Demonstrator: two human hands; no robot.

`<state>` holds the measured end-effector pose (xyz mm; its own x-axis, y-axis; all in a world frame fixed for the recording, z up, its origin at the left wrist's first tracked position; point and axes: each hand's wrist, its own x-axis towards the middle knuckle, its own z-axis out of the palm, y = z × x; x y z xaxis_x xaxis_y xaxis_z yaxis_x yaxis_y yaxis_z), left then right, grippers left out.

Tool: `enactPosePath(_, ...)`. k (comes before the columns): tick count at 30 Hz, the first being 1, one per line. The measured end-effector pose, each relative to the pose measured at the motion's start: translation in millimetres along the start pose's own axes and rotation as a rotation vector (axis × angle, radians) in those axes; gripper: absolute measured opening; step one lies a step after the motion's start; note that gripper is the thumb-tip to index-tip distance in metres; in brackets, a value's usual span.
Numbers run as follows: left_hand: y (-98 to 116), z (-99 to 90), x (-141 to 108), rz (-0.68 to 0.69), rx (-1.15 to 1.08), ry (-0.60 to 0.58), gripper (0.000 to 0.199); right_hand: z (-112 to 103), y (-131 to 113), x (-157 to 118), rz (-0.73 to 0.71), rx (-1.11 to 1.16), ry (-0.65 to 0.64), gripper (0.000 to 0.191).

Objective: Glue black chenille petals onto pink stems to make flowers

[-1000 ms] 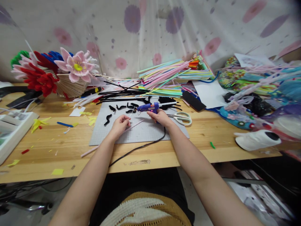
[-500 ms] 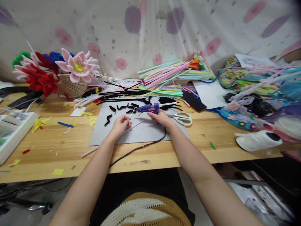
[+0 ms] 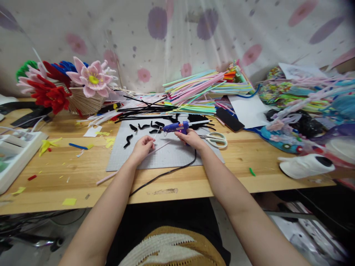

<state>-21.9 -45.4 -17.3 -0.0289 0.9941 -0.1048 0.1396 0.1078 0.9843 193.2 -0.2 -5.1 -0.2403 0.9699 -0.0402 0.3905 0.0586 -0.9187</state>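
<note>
My right hand [image 3: 190, 138] is wrapped round the grip of a blue glue gun [image 3: 176, 127], whose nozzle points left and whose white glue stick juts out at the back. In a pinch, my left hand [image 3: 142, 148] holds a thin white stick [image 3: 156, 135]. The stick's upper end meets or nearly meets the nozzle; I cannot tell whether they touch. Under both hands lies a grey cutting mat [image 3: 174, 159]. Short bent black fuzzy pieces [image 3: 128, 140] lie on its left and back part. A pale pink pipe cleaner [image 3: 107, 178] passes beneath my left wrist.
Scissors [image 3: 217, 140] and a black phone [image 3: 229, 119] lie right of the glue gun. Bundles of coloured pipe cleaners [image 3: 194, 87] line the back. Fuzzy flowers [image 3: 93, 78] stand back left, a white power strip [image 3: 23, 159] at left. A white thread spool [image 3: 305, 165] lies at right.
Both hands, the glue gun and the stick keep nearly the same pose. The whole view has shifted very slightly.
</note>
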Motion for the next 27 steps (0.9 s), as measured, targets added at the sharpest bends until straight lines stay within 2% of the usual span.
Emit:
enactPosePath(17, -1.0, 0.4, 1.1, 0.014, -0.017, 0.007, 0.011, -0.9, 2.8, 5.0, 0.009, -0.043, 0.131, 0.040)
enactPosePath(27, -2.1, -0.1, 1.2, 0.018, -0.012, 0.001, 0.010, -2.0, 7.8, 5.7, -0.005, -0.061, 0.064, 0.040)
